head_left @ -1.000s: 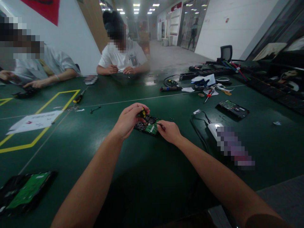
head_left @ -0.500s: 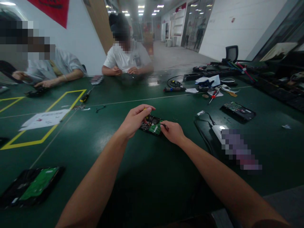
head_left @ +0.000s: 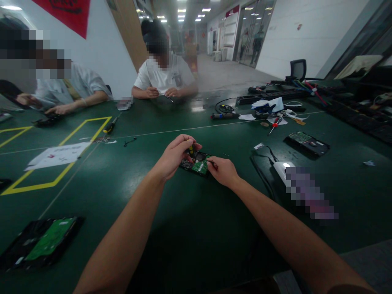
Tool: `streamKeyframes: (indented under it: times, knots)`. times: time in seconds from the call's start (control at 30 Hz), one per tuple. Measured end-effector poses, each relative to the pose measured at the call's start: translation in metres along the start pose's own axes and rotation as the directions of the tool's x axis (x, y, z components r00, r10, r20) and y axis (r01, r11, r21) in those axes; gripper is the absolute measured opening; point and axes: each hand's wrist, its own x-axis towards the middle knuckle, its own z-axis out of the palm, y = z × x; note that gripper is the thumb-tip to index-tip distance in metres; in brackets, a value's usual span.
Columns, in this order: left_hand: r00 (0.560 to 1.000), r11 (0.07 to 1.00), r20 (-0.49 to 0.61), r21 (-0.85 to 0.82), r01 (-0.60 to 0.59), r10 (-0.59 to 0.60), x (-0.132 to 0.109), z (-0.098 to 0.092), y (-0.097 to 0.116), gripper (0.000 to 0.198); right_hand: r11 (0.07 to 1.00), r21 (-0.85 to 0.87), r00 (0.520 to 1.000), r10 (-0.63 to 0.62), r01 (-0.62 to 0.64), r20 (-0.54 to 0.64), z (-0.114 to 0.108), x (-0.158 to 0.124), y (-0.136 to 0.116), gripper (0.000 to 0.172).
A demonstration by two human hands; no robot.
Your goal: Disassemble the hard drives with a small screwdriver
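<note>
A hard drive (head_left: 198, 164) with a green circuit board facing up lies on the green table (head_left: 196, 228) in front of me. My left hand (head_left: 176, 155) is closed round a small yellow-and-black screwdriver (head_left: 190, 148) held upright over the drive. My right hand (head_left: 223, 171) rests at the drive's right edge, fingers pinched against it, steadying it.
A second hard drive (head_left: 43, 243) lies near left, a third (head_left: 306, 143) at the right beside a white device (head_left: 283, 167) with a black cable. A paper sheet (head_left: 58, 154), yellow tape lines, a screwdriver (head_left: 109, 125) and tools lie further off. Two people sit across the table.
The view shifted slightly left to right between frames. My left hand has turned a little on the screwdriver; both hands stay at the drive.
</note>
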Motion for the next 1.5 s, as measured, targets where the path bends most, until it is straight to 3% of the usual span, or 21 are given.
streamKeyframes:
  times: [0.3,0.6,1.17,1.5]
  knots:
    - [0.999,0.995,-0.026,0.093,-0.037,0.04,0.0018,-0.0037,0.0,0.021,1.0,0.002,1.0,-0.001,0.001,0.013,-0.0002,0.0007,0.0002,0.028]
    - [0.994,0.998,-0.106,-0.054,0.006,-0.011,0.0032,0.0004,-0.003,0.017,1.0,-0.023,1.0,0.007,-0.006,0.017,-0.0011,0.0009,-0.0015,0.028]
    - [0.988,0.989,-0.141,0.144,-0.035,0.056,0.0012,-0.0062,0.0044,0.016,1.0,0.001,1.0,0.005,-0.006,0.024,-0.0028,0.0002,-0.0008,0.03]
    - [0.998,0.995,-0.058,-0.097,0.025,-0.03,0.0006,0.0006,0.0014,0.015,1.0,0.003,1.0,-0.005,0.005,0.004,0.0002,0.0002,-0.0005,0.027]
